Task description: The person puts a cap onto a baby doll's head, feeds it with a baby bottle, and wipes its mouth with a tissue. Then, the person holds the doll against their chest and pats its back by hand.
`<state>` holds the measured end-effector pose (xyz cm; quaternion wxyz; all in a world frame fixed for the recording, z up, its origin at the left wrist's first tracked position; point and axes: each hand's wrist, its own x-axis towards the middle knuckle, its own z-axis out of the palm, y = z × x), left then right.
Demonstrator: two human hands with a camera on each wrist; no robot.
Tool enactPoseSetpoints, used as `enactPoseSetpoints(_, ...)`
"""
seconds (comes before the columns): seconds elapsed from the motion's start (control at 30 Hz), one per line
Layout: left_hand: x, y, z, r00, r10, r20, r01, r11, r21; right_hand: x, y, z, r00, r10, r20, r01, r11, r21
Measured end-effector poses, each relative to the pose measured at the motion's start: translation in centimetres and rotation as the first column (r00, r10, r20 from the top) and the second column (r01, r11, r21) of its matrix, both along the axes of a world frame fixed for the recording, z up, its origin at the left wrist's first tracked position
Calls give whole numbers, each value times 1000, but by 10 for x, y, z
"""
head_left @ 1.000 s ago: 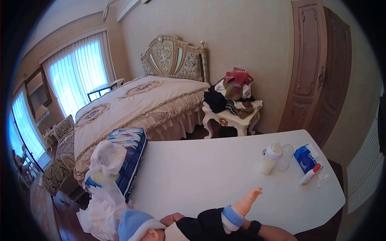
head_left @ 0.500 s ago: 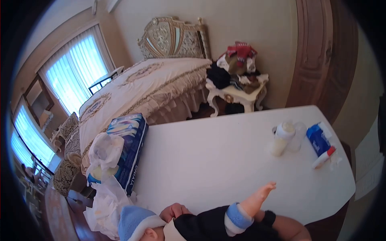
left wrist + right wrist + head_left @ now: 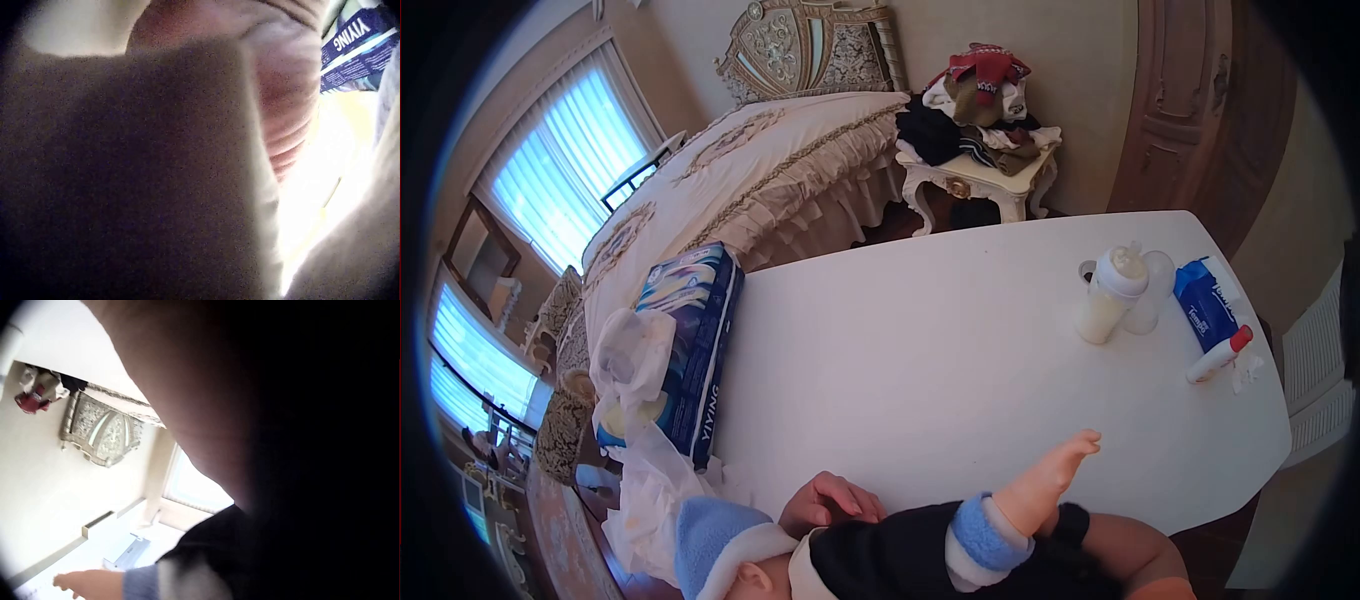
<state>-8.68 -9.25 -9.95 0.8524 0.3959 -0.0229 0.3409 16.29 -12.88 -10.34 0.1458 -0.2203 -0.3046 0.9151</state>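
Note:
A baby doll (image 3: 870, 555) in a blue and white hat and dark clothes lies across the bottom of the head view. Its bare arm (image 3: 1045, 485) sticks up from a blue and white cuff. My left hand (image 3: 830, 500) holds the doll by the shoulder from the far side, fingers bent in against the dark clothing. In the left wrist view, the palm (image 3: 287, 94) shows beside a large dark shape. My right forearm (image 3: 1135, 550), with a black wristband, reaches behind the doll's raised arm. The right hand's fingers are hidden; blurred skin fills part of the right wrist view.
A white table (image 3: 900, 370) spreads ahead. On its right stand a milk bottle (image 3: 1110, 295), a blue tissue pack (image 3: 1205, 305) and a red-capped bottle (image 3: 1220, 355). A blue YIYING pack (image 3: 700, 370) and crumpled white plastic (image 3: 645, 490) lie left. Beyond are a bed (image 3: 770, 170) and clothes-laden nightstand (image 3: 970, 185).
The head view has tilted downward, so the table and its items sit higher in it. More of my left hand's fingers show beside the doll.

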Motion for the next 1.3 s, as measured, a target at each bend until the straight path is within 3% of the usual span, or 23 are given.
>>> enactPoseSetpoints(0.17,0,-4,17,1000,1,-1,-1,1000,-11,0,1,-1,1000,10,-21,-10,1000,-9)
enactPoseSetpoints(0.23,-2,-3,28,980,40,-193,-25,996,80,0,1,1,1000,7,-30,-7,1000,-5)
enactPoseSetpoints(0.27,-2,-4,27,980,39,-193,-24,996,81,0,1,1,999,5,-35,-6,1000,-3)
enactPoseSetpoints(0.37,-4,-4,15,984,37,-175,-41,999,-19,-1,3,3,999,3,-52,-2,1000,7)
enactPoseSetpoints(0.43,-8,-1,6,946,2,-325,-58,985,-163,-1,4,4,998,1,-63,0,1000,15)
enactPoseSetpoints(0.83,-6,0,21,922,-14,-388,6,1000,-22,1,9,7,993,-9,-120,13,1000,28)
enactPoseSetpoints(1.3,-6,-1,24,912,-13,-410,-17,998,-69,2,12,9,986,-6,-168,12,999,36)
